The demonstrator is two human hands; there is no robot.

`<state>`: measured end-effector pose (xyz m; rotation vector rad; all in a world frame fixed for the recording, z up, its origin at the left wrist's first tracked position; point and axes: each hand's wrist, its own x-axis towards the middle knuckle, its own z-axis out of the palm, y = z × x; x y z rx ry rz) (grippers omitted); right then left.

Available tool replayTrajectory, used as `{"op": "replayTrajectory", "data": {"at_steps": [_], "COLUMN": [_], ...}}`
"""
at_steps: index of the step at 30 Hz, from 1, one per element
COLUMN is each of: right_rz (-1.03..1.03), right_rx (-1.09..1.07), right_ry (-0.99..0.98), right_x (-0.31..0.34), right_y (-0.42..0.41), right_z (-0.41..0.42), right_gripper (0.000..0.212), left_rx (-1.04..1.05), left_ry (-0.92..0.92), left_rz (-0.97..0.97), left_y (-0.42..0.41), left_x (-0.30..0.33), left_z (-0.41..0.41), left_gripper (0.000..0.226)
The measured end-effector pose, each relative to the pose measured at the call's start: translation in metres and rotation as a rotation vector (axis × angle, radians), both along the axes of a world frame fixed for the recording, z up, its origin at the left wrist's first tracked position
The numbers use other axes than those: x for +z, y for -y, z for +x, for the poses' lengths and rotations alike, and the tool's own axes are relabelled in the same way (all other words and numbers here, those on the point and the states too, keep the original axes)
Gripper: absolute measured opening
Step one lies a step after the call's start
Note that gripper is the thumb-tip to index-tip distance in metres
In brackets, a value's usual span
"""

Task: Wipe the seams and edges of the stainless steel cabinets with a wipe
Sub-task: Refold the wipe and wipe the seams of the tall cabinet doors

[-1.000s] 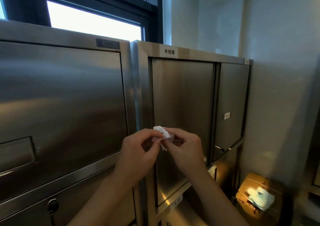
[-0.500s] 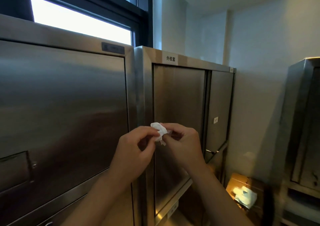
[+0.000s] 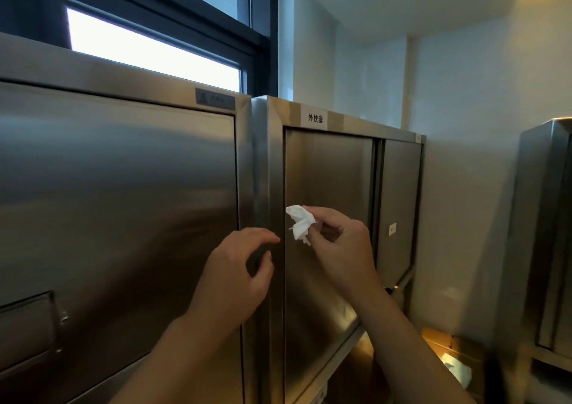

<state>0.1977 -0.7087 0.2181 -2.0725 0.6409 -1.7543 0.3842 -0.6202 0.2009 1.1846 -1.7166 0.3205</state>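
Presently the right hand [image 3: 343,242] pinches a crumpled white wipe [image 3: 301,224] between thumb and fingertips, holding it up in front of the left door [image 3: 328,217] of the right-hand stainless steel cabinet [image 3: 272,162]. Whether the wipe touches the metal cannot be told; it sits just beside the vertical seam where the door meets the cabinet frame. Left hand [image 3: 235,279] holds nothing: fingers loosely curled, thumb and forefinger apart, raised in front of the joint between this cabinet and the larger left cabinet [image 3: 117,205], near the wipe but not touching it. A white label with printed characters [image 3: 315,118] sits on the right cabinet's top rail. Window [image 3: 154,50] above the left cabinet. Low at right, a cardboard box [image 3: 445,351] with something white on it.
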Motion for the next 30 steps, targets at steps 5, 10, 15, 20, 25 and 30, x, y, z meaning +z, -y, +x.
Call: {"op": "replayTrajectory", "data": {"at_steps": [5, 10, 15, 20, 25, 30], "right_rz": [-0.098, -0.213, -0.308, -0.431, -0.547, -0.671], "right_rx": [-0.014, -0.029, -0.03, -0.067, -0.094, -0.039], "right_ry": [0.023, 0.032, 0.039, 0.109, 0.07, 0.018], "right_x": [0.021, 0.05, 0.075, 0.098, 0.111, 0.111], "right_y": [0.028, 0.067, 0.11, 0.139, 0.17, 0.185], "right_z": [0.0, 0.006, 0.018, 0.028, 0.052, 0.077], "right_gripper": [0.032, 0.033, 0.033, 0.032, 0.026, 0.029], "left_rx": [0.07, 0.18, 0.316, 0.455, 0.526, 0.564], "left_ry": [0.076, 0.187, 0.365, 0.498, 0.592, 0.622], "left_rz": [-0.033, -0.126, -0.186, -0.236, -0.222, -0.252], "left_y": [0.018, 0.043, 0.071, 0.094, 0.122, 0.133], "left_x": [0.008, 0.026, 0.058, 0.08, 0.071, 0.056], "left_z": [-0.001, 0.001, 0.006, 0.002, -0.003, 0.005], "left_gripper": [0.032, 0.032, 0.037, 0.042, 0.046, 0.038]}}
